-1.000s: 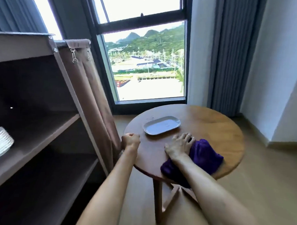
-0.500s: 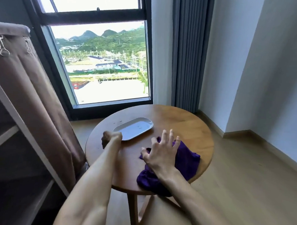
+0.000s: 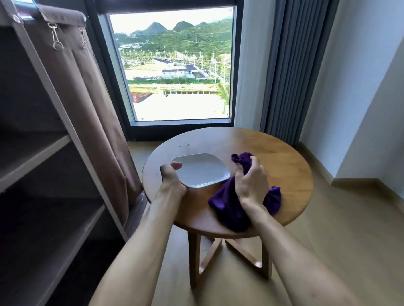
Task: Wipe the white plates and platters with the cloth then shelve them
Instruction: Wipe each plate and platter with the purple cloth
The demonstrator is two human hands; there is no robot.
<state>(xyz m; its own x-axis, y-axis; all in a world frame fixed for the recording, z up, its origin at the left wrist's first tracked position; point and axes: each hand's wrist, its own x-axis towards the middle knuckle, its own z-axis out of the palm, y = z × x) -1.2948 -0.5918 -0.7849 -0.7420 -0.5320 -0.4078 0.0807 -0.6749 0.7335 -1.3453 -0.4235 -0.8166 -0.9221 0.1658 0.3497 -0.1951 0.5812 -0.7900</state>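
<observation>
Platter (image 3: 201, 170) in left hand (image 3: 171, 174)

The scene is lit by strong daylight from the tall dark-framed window (image 3: 174, 66) at upper centre, where the sky and the pale ground outside are blown out to near white. A soft sheen is thrown on the round wooden table (image 3: 277, 160) and the white square plate (image 3: 202, 171). The brown fabric-covered shelf unit (image 3: 34, 145) at left is left in deep shadow, with little detail kept. Wide-angle distortion is seen at the edges, where straight lines are bowed. Slight softness is spread overall, and both forearms at the bottom are stretched.
</observation>
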